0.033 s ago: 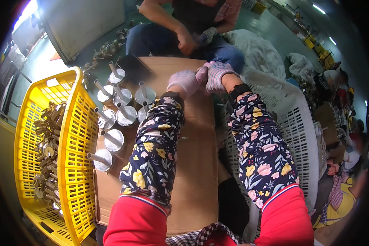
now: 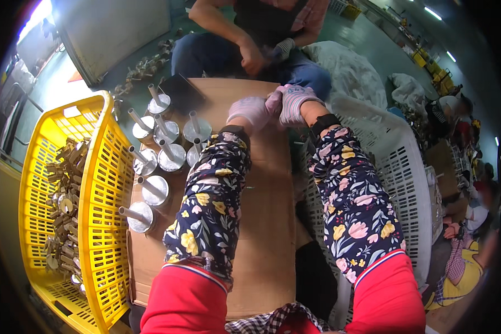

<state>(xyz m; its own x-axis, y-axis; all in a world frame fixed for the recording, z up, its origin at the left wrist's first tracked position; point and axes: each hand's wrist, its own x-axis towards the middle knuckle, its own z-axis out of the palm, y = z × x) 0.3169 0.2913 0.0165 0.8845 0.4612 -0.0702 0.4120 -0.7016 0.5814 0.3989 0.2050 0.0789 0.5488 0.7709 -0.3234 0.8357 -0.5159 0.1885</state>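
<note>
At the far edge of the cardboard sheet, my left hand [image 2: 250, 113] and my right hand [image 2: 299, 104] come together, both in pink-and-grey striped gloves. The fingers of each are curled closed. Whatever lies between them, if anything, is hidden by the gloves. Under my arms spreads the brown cardboard [image 2: 267, 222]. Left of my left forearm stand several round silver metal pieces, each with a rod sticking up, such as a near one [image 2: 141, 216] and a middle one [image 2: 171, 156].
A yellow plastic crate [image 2: 103, 222] with many small metal parts [image 2: 67, 206] stands at left. To the right is a white plastic crate [image 2: 409, 183]. Across from me sits a co-worker [image 2: 261, 33], hands together. A dark flat piece [image 2: 179, 92] lies near the cardboard's far left corner.
</note>
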